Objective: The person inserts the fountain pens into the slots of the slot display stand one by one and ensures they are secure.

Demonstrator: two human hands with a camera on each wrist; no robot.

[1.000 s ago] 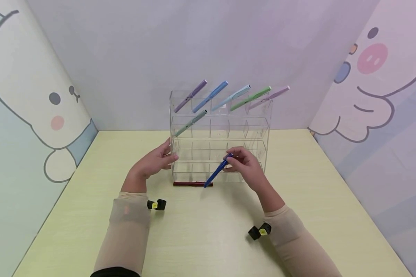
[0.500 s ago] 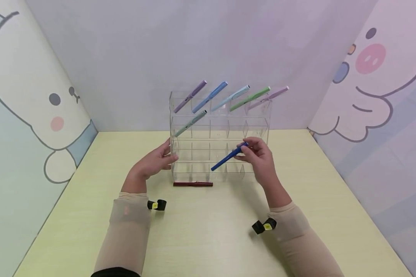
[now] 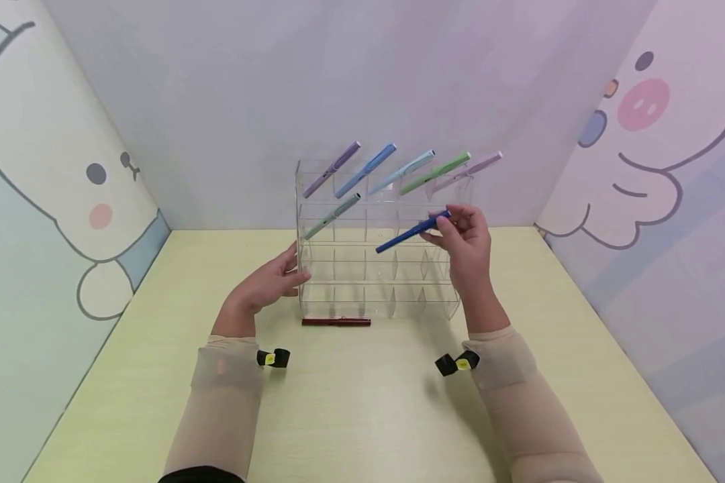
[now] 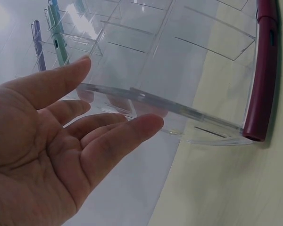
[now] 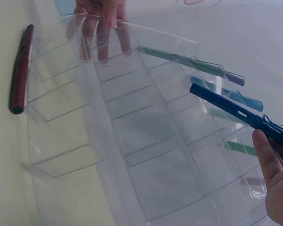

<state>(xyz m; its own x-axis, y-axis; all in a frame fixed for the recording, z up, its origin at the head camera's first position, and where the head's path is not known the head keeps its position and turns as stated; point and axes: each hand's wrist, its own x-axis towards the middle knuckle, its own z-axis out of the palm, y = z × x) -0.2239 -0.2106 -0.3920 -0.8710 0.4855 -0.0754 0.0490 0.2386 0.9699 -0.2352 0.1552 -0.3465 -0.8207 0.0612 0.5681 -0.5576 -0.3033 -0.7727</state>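
A clear acrylic pen rack [image 3: 380,292] stands on the table with rows of small compartments. My right hand [image 3: 468,245] pinches a dark blue pen [image 3: 407,235] near its clip end, in front of the second row from the top. The pen slants, its free end pointing down and left; in the right wrist view the blue pen [image 5: 226,106] shows its clip beside the fingers. At the rack's left side, my left hand [image 3: 268,278] rests with loosely extended fingers, thumb towards the front edge. In the left wrist view the left hand's fingers [image 4: 118,139] lie close by the clear side panel.
Along the rack's front foot lies a dark red pen [image 3: 335,322]. The top row holds several pens: purple [image 3: 332,169], blue [image 3: 365,171], light blue [image 3: 403,171], green [image 3: 435,174] and lilac [image 3: 470,171]. One grey-green pen [image 3: 332,216] leans in the second row's left compartment.
My right hand has lifted the dark blue pen up and to the right, from the rack's bottom row to its second row, and the pen now tilts flatter. The left hand has stayed put.
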